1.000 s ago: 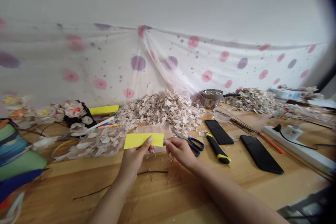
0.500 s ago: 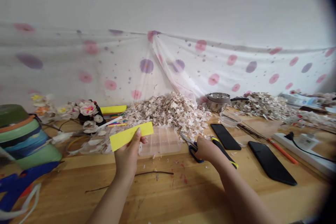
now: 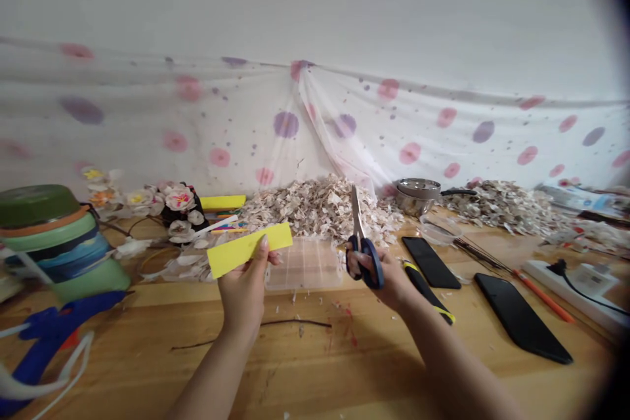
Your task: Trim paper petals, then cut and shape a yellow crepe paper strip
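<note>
My left hand (image 3: 249, 289) pinches a strip of yellow paper (image 3: 236, 254) between thumb and fingers, raised above the table. In my right hand (image 3: 386, 275) is a pair of scissors (image 3: 363, 243) with dark blue handles; the blades point up and look closed together. Between the two hands lies a clear divided plastic box (image 3: 305, 264). Behind it rises a heap of pale, petal-like flakes (image 3: 319, 207). A thin dark twig (image 3: 298, 323) rests on the wooden table (image 3: 305, 380) in front of the box.
Right of my right hand lie a black-and-yellow tool (image 3: 428, 295), two black phones (image 3: 430, 262) and a white power strip (image 3: 575, 292). Steel bowls (image 3: 418, 193) stand behind. At left are a blue glue gun (image 3: 54, 335), a green-lidded container (image 3: 59, 243) and handmade flowers (image 3: 178, 200).
My right hand has lifted the scissors off the table, blades now upright. My left hand still holds the yellow strip in much the same place. The view has shifted slightly left.
</note>
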`<state>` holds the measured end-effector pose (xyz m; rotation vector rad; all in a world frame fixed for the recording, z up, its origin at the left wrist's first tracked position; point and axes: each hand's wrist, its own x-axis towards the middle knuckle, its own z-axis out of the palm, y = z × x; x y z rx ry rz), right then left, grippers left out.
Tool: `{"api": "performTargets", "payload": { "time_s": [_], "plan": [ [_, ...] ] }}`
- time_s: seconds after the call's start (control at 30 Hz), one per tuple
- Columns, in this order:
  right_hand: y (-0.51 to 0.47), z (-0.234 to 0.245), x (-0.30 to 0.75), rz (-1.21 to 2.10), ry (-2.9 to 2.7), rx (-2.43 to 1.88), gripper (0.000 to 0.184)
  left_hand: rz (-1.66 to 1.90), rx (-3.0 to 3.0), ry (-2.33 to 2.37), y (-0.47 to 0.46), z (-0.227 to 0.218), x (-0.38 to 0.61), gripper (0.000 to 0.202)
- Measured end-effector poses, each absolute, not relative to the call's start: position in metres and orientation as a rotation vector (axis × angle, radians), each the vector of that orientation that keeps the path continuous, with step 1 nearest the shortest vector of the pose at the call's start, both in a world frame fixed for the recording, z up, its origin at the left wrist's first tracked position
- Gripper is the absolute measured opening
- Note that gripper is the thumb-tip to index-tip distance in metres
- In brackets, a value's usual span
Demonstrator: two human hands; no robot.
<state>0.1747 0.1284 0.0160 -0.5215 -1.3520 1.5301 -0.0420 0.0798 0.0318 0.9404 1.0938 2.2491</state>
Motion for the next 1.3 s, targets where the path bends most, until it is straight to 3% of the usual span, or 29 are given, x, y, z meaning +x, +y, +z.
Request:
{"api": "performTargets", "payload": {
  "time_s": [0.23,0.37,0.87,1.3],
  "plan": [
    [0.104,-0.019,0.145,1.72,-1.593,-0.297,0.056,2.283,0.923,1.09,0.079,0.032,-0.045,0.017],
    [0.098,-0.015,0.149,1.733,-1.869,-0.396,0.053,2.25,0.994,1.115,0.077,0.032,-0.043,0.017],
    [0.099,-0.007,0.145,1.75,-1.854,-0.358,0.059,1.98,1.196,1.297,0.077,0.019,-0.035,0.025],
    [0.098,-0.003,0.141,1.752,-1.837,-0.438,0.056,1.984,1.239,1.347,0.076,0.022,-0.034,0.027]
  ]
}}
